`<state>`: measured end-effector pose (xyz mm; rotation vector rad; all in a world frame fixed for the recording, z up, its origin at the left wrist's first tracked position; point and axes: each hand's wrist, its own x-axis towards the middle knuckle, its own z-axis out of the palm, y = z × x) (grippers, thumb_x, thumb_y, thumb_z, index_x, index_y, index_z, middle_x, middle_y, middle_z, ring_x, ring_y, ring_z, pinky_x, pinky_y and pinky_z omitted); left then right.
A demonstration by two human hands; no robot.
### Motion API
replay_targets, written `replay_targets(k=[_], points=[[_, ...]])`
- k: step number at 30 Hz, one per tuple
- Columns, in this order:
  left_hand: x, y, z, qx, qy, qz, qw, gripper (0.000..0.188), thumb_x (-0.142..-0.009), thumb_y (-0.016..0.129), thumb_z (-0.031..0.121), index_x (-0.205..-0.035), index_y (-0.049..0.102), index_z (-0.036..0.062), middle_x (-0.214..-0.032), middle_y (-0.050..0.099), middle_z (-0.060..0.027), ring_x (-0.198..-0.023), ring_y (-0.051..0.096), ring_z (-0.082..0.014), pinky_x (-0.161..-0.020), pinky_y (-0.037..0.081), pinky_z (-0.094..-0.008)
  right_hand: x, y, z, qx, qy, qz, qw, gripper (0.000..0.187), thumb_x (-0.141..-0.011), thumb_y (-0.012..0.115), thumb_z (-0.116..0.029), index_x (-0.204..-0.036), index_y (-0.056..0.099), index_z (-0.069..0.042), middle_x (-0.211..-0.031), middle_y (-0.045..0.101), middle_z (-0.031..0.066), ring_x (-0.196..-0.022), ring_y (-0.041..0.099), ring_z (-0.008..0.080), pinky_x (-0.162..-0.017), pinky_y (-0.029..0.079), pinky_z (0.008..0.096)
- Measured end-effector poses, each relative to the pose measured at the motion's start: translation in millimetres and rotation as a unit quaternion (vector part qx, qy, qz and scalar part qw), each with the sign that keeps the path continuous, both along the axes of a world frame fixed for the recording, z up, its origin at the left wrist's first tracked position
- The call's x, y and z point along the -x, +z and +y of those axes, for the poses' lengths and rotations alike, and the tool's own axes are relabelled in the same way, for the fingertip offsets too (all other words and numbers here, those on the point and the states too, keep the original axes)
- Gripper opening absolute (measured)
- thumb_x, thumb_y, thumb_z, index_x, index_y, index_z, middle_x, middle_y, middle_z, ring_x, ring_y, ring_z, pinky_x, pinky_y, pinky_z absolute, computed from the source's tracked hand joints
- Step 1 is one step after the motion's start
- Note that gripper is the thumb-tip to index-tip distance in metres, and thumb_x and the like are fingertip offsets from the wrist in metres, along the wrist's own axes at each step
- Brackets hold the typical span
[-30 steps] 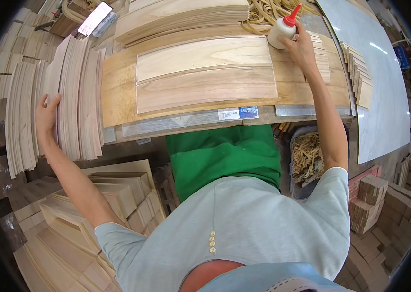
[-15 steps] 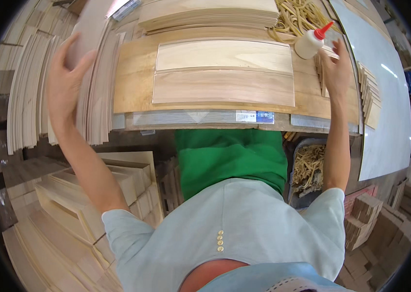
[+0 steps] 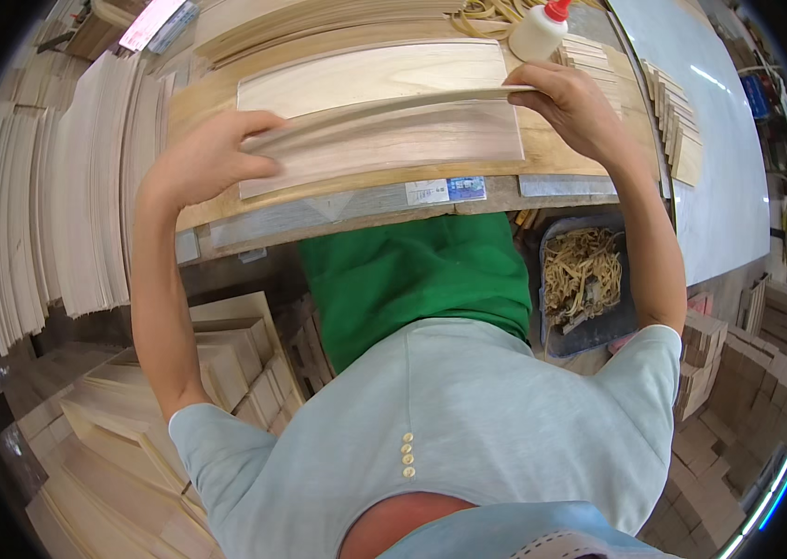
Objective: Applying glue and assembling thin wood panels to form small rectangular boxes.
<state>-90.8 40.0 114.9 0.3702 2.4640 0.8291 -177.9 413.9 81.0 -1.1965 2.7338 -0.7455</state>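
A thin wooden board [image 3: 393, 102] is held up nearly edge-on, slightly bowed, its right end higher than its left. My right hand [image 3: 561, 102] pinches its right end between thumb and fingers. My left hand [image 3: 212, 158] is at the other end, fingers above and thumb below, somewhat blurred by motion. Beneath it, two pale thin panels lie side by side on a larger base board: the far panel [image 3: 366, 70] and the near panel [image 3: 393, 149], partly covered by the held board. Beyond my right hand stands a white squeeze bottle [image 3: 537, 35] with a red tip.
Stacks of thin boards [image 3: 95, 186] stand at the left, and another stack [image 3: 319, 26] lies at the back. Small wood strips [image 3: 589, 61] are on the right, beside a grey sheet-topped surface [image 3: 719, 140]. Below the bench edge sits a dark bin [image 3: 584, 279] of tan strips.
Both hands have come inward over the panels, and a thin wooden board now spans between them. My view has shifted, so the bench appears farther left and higher.
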Motion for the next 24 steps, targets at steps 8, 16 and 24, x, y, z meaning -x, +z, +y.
replay_targets(k=[8,16,24], points=[[-0.6,-40.8,-31.9,0.095,0.173,0.191,0.962,0.027,-0.084,0.059,0.008,-0.107,0.062,-0.0051,-0.09,0.067,-0.0215,-0.086,0.066,-0.0291,-0.078,0.048,-0.0345,35.0,-48.5,16.4,0.064,-0.068,-0.085,0.992,0.017,-0.089,0.062,-0.013,-0.1,0.062,-0.001,-0.084,0.063,0.0101,-0.079,0.058,0.0197,-0.074,0.046,0.0323],[8.9,-60.0,-42.8,0.065,0.183,0.158,0.968,0.025,-0.085,0.06,0.009,-0.105,0.063,-0.0049,-0.091,0.068,-0.0194,-0.087,0.067,-0.0259,-0.079,0.048,-0.0329,36.2,-54.7,14.6,0.048,-0.087,-0.073,0.992,0.021,-0.089,0.063,-0.016,-0.104,0.062,-0.001,-0.082,0.062,0.0086,-0.076,0.055,0.0168,-0.072,0.046,0.0307],[6.8,-54.9,-46.9,0.1,0.186,0.163,0.964,0.028,-0.087,0.058,0.015,-0.11,0.061,-0.0004,-0.092,0.069,-0.0175,-0.09,0.065,-0.0289,-0.08,0.047,-0.0364,38.8,-57.6,11.3,0.04,-0.068,-0.047,0.996,0.024,-0.09,0.064,-0.018,-0.106,0.061,0.0,-0.086,0.066,0.011,-0.076,0.058,0.0173,-0.072,0.046,0.031]])
